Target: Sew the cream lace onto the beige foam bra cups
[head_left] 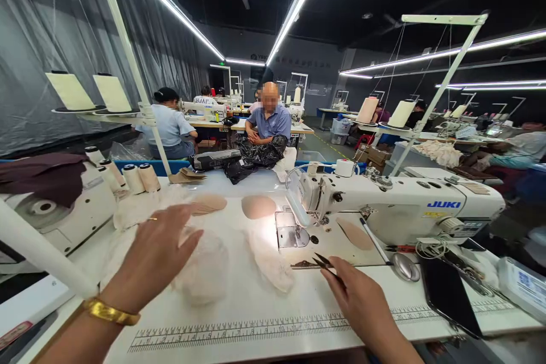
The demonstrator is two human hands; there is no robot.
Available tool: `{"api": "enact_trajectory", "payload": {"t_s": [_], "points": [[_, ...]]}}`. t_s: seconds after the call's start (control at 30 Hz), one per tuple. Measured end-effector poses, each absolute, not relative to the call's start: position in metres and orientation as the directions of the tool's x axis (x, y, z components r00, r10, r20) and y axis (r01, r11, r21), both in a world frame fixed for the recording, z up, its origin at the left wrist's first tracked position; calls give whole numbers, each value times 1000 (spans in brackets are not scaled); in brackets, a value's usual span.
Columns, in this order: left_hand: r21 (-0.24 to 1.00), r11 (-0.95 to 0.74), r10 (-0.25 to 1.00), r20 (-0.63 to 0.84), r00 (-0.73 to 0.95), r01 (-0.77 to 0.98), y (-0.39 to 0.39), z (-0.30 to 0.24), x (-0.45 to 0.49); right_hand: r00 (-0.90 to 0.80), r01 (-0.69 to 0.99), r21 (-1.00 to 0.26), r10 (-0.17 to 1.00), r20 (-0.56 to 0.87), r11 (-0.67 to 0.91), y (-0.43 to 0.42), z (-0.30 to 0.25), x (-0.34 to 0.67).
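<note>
The right hand, low and right of centre in the frame, is gripping dark snips with its fingers closed round the handles. The blades are pointing up and left, with their tips standing slightly apart just below the needle plate. The left hand, low and left of centre, is holding nothing. Its fingers are spreading wide above a bundle of white lace, and I cannot tell whether they are touching it. A gold bangle is sitting on that wrist.

A second lace strip is lying between the bundle and the snips, just beside the needle plate. Above them, two beige cups are resting side by side on the white table. A printed ruler is running along the table's near edge. A white sewing machine is stretching across the right middle of the frame, lighting the plate beneath its head. A dark phone is lying at the lower right.

Thread cones are standing at the left middle, near a maroon cloth that is draping over another machine. A black bag is slumping at the far edge of the table. Beyond it, at the frame's centre, a person in a blue shirt is sitting with hands together.
</note>
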State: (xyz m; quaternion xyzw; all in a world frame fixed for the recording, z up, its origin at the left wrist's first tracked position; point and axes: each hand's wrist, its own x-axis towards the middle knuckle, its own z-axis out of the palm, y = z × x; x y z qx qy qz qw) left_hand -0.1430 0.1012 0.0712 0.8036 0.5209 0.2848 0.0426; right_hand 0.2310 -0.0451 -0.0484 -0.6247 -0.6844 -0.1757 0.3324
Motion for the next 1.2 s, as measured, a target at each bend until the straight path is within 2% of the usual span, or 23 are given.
{"api": "enact_trajectory", "payload": {"t_s": [0.03,0.07,0.17,0.27,0.4,0.47,0.57,0.63,0.73,0.8,0.87,0.97,1.1,1.2], "points": [[274,-476,806,516,290,836,105,71,-148,12,986,-130,745,667,100,-47,-55,246],[218,-529,761,548,346,820,105,67,-148,14,995,-82,744,668,55,-48,-61,257],[151,-779,605,438,665,609,95,37,-120,20,999,-35,720,693,6,-49,-69,269],[73,-887,454,318,832,456,89,9,-73,33,970,-196,722,691,144,-51,-65,247],[74,-906,419,294,859,417,101,22,-44,-14,812,-472,819,574,344,-57,-53,207],[66,-905,414,362,835,419,102,41,-49,-39,743,-563,862,505,363,-59,-49,196],[7,-927,333,479,812,376,82,57,-68,-43,686,-645,904,425,336,-59,-47,192],[18,-946,302,407,862,323,58,55,-81,-38,663,-683,925,378,307,-57,-46,192],[251,-922,322,71,944,295,28,43,-99,-39,639,-722,948,316,266,-52,-42,190],[401,-852,369,2,930,337,22,35,-108,-50,626,-739,958,281,249,-47,-38,186],[468,-798,480,110,870,381,31,27,-114,-51,619,-748,963,264,238,-38,-34,179],[451,-772,605,305,735,448,60,9,-107,-23,651,-732,970,244,200,-20,-32,165],[365,-724,685,282,672,586,96,-16,-80,14,717,-685,980,197,128,0,-33,150],[367,-716,694,276,665,594,104,-24,-66,31,654,-743,977,212,141,5,-35,148]]}}
